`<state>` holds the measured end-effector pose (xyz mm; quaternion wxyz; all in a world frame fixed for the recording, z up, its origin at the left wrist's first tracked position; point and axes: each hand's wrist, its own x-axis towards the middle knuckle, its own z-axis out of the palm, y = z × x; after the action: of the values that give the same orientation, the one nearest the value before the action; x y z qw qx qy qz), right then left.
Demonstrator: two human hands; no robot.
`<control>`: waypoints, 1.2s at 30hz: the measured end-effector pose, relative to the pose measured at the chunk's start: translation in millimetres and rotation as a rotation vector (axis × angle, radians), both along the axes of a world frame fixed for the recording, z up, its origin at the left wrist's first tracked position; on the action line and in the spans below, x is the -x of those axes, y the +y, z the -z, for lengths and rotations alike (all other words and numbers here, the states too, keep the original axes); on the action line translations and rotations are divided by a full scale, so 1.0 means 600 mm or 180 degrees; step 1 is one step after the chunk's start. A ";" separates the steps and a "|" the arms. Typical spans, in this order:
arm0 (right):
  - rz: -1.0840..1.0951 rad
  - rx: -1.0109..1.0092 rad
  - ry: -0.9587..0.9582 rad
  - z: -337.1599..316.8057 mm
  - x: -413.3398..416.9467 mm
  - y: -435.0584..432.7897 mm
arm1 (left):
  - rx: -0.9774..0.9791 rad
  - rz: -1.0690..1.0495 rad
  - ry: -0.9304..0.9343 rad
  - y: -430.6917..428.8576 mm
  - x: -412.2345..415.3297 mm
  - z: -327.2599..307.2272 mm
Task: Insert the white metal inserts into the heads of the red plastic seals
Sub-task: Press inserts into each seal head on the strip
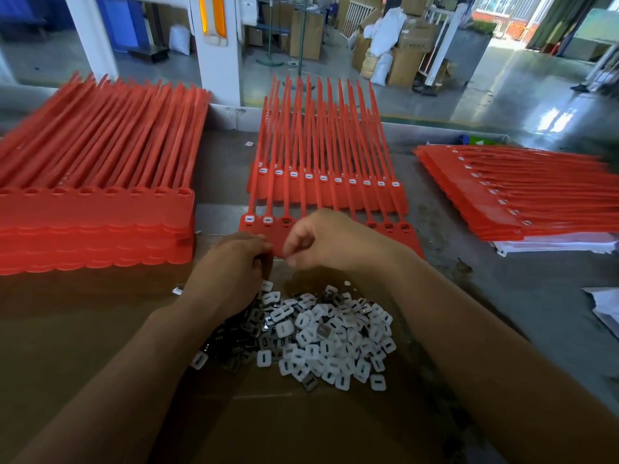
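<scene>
Factory floor (pixel 502 78) is stretching away behind a grey counter (pixel 502 262), where a person is working over a brown cardboard sheet (pixel 100 329). The left hand (pixel 231 269) and right hand (pixel 321 239) are meeting, fingers curled, at the lower edge of the front strip of red plastic seals (pixel 258 227). Whether either is pinching an insert is hidden. The pile of white metal inserts (pixel 335 333) is lying just behind the wrists, far too many to count, some white face up and some dark metal face up. On the front strip two heads at the left are showing white inserts, one beside them is sitting empty, three at the right are empty, and the rest are under the hands. The back strip (pixel 335 195) is showing ten filled heads. Two further stacks are flanking the work: the left stack (pixel 100 222) with unfilled heads and the right stack (pixel 502 209) with inserts fitted. One stray insert (pixel 177 290) is lying by the left hand. With the pile lying mixed, an insert is likely to go in wrong face up; the left forearm, lying across the pile, is risking a scatter; and the loose strip is liable to slide under a hard press.
</scene>
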<state>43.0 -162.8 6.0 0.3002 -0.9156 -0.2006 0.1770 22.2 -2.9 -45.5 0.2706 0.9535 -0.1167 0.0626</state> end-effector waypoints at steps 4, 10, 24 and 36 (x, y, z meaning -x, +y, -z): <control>-0.0254 0.0349 -0.0014 -0.002 0.023 -0.014 | -0.0044 -0.0034 0.0022 -0.002 -0.001 0.001; -0.0318 0.0302 -0.0129 0.001 0.037 -0.007 | -0.0056 -0.0024 0.0007 -0.002 -0.001 0.001; -0.0195 0.0391 -0.0316 0.016 0.048 0.026 | -0.0039 0.0040 -0.0006 -0.001 -0.002 0.001; -0.0247 0.0341 -0.0340 0.016 0.049 0.023 | -0.0090 0.0070 -0.0006 0.000 -0.002 0.002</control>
<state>13.7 -149.0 -3.5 0.2326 -0.9300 -0.2418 0.1499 23.5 -2.7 -46.5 0.2577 0.9559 -0.1283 0.0588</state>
